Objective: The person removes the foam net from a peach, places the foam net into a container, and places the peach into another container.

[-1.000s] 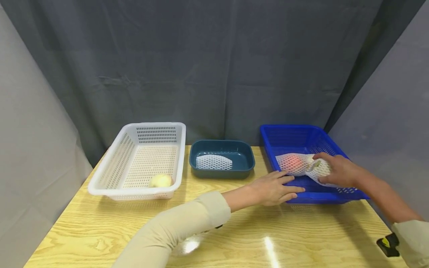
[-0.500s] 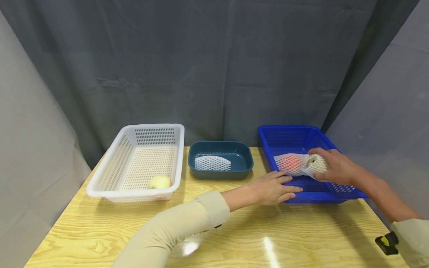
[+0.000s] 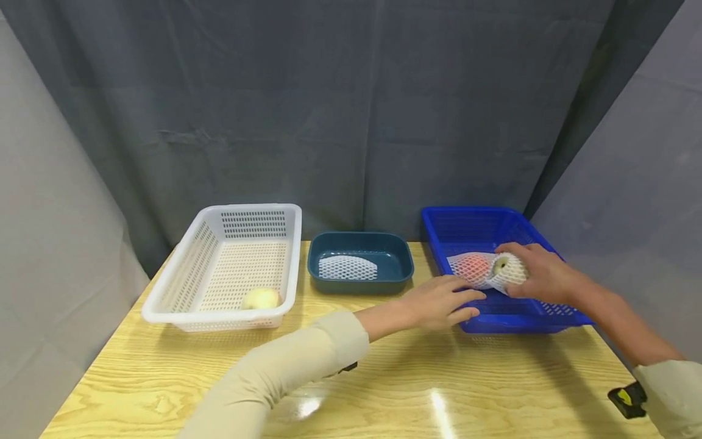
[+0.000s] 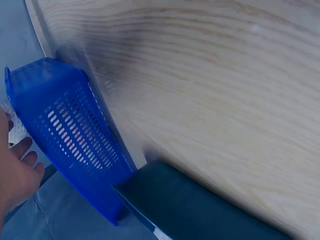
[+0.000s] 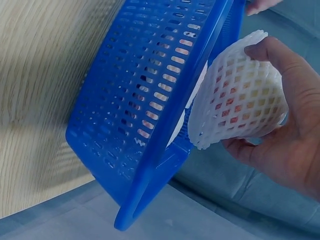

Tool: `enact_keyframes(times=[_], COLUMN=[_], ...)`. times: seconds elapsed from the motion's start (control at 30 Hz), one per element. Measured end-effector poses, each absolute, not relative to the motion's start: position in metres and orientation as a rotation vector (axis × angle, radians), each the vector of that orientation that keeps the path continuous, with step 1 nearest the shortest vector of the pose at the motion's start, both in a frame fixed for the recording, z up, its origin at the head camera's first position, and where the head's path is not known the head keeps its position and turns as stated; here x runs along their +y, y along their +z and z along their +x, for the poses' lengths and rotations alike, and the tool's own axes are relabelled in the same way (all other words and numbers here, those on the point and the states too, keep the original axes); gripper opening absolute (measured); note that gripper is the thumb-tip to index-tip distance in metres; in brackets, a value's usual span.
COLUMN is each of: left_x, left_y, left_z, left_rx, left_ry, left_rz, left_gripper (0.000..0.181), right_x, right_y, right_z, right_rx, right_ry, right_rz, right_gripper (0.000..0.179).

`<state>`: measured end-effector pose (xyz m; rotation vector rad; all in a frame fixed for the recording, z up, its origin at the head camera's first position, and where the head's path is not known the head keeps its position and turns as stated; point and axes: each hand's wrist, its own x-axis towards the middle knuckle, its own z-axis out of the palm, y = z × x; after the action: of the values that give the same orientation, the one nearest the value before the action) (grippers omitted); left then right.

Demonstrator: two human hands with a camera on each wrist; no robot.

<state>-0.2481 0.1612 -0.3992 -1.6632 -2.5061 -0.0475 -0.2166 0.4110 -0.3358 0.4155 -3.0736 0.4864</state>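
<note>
My right hand grips a yellow and red apple wrapped in a white foam net sleeve, raised over the blue basket. In the right wrist view, thumb and fingers curl round opposite sides of the net. Another net-wrapped fruit, pinkish red, lies inside the basket, to the left of the held apple. My left hand has its fingers spread and extended over the basket's near left rim. That hand holds nothing, and in the left wrist view its fingers are beside the basket.
A dark teal tub in the middle holds a flat white foam net. To the left stands a white basket with a bare pale yellow apple in its near right corner. Grey curtains hang behind the wooden table.
My right hand has taken hold of the netted apple, lifted it slightly and moved it left, turning its stem end toward the left. My left hand has drawn back a little to the left.
</note>
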Motion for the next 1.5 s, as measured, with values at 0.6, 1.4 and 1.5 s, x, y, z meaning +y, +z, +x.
enact_keyframes(times=[0.6, 1.4, 1.5], left_x=[0.1, 0.039, 0.033], left_y=[-0.398, -0.383, -0.382], left_z=[-0.264, -0.281, -0.281], left_rx=[-2.311, -2.343, -2.37], left_ry=[-0.332, -0.49, -0.521], left_rz=[-1.57, -1.451, -1.427], left_gripper=[0.045, 0.049, 0.05], right_x=[0.375, 0.323, 0.318], right_y=[-0.33, -0.319, -0.321], right_z=[-0.225, -0.235, -0.235], right_rx=[-3.007, -2.97, -2.961], right_ry=[0.51, 0.444, 0.475], right_rz=[0.547, 0.659, 0.682], right_gripper=[0.075, 0.073, 0.074])
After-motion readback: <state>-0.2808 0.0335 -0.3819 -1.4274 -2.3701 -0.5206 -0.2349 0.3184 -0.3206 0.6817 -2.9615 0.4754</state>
